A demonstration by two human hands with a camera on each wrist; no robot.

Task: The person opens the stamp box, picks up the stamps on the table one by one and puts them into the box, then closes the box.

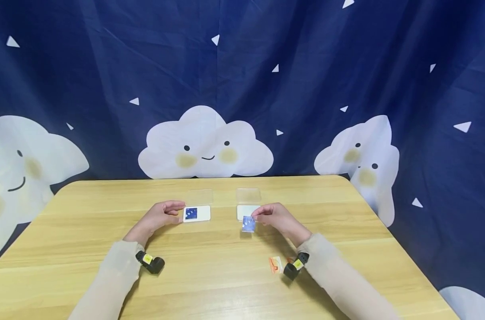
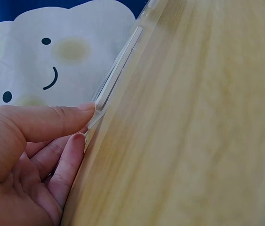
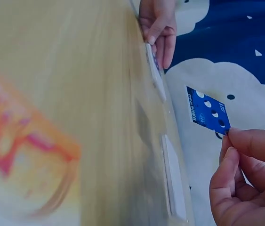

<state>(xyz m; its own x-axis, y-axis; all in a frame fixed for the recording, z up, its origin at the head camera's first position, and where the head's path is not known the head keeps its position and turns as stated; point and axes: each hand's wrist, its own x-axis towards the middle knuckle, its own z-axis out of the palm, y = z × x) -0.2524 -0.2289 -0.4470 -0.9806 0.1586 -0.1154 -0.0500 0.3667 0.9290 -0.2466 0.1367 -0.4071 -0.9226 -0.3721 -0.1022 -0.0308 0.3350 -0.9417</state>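
Observation:
My right hand (image 1: 276, 215) pinches a blue postage stamp (image 3: 207, 112) by one corner between thumb and fingertips. The stamp has white moon-like shapes and hangs over the front of the right case (image 1: 243, 210), a small white-based box with its clear lid folded back. At the other case (image 1: 204, 213), a dark blue stamp (image 1: 191, 213) lies on the left part of the white base. My left hand (image 1: 161, 215) holds that case at its left end, the thumb (image 2: 71, 119) against its near corner and the fingers behind.
An orange and white stamp (image 1: 275, 265) lies on the wooden table (image 1: 210, 275) near my right wrist, with another orange piece partly hidden under the wrist camera (image 1: 294, 269). Clear lids (image 1: 248, 194) stretch behind both cases. A dark blue cloud-patterned curtain (image 1: 298, 146) hangs beyond the table's far edge.

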